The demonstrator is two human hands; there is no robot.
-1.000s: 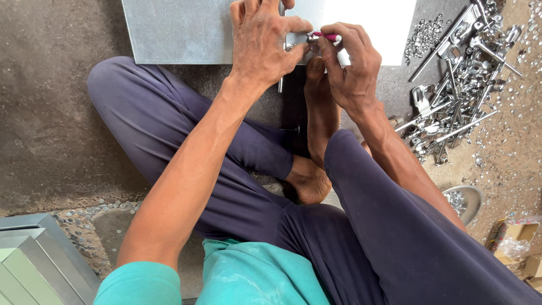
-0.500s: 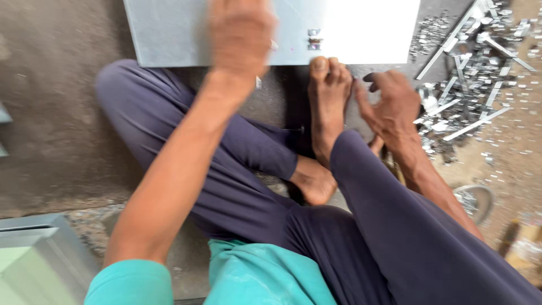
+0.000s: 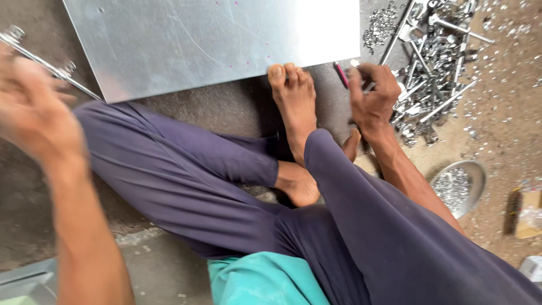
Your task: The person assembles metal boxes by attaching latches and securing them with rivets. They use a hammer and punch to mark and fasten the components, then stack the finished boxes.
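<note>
- Since half a second before, the left hand (image 3: 34,107) had swung off the top of the metal sheet (image 3: 197,45) and out to the sheet's left corner, while the right hand (image 3: 372,99) had come in from the floor near the scrap to the sheet's lower right corner.
- Left hand was blurred with motion — I could not tell whether its fingers were spread or curled, nor whether it gripped anything; it hung just beside a thin metal rod (image 3: 48,65) that lay slanted across the sheet's lower left corner.
- Right hand was curled narrow, fingers bent down toward the floor; whether it pinched something small could not be made out.
- A slim pink marker (image 3: 341,74) lay on the floor just left of that hand, close under the sheet's lower edge.
- The sheet itself lay flat on the concrete floor (image 3: 226,107), with the toes of a bare foot (image 3: 293,101) touching its lower edge.
- Legs in dark trousers (image 3: 186,169) were folded across the middle — the other foot was tucked beneath the right knee.
- Right of the sheet, a heap of metal rods and scrap (image 3: 435,68) covered the floor.
- A round metal bowl (image 3: 477,175) filled with small metal pieces sat further down along the right side, near the right forearm.
</note>
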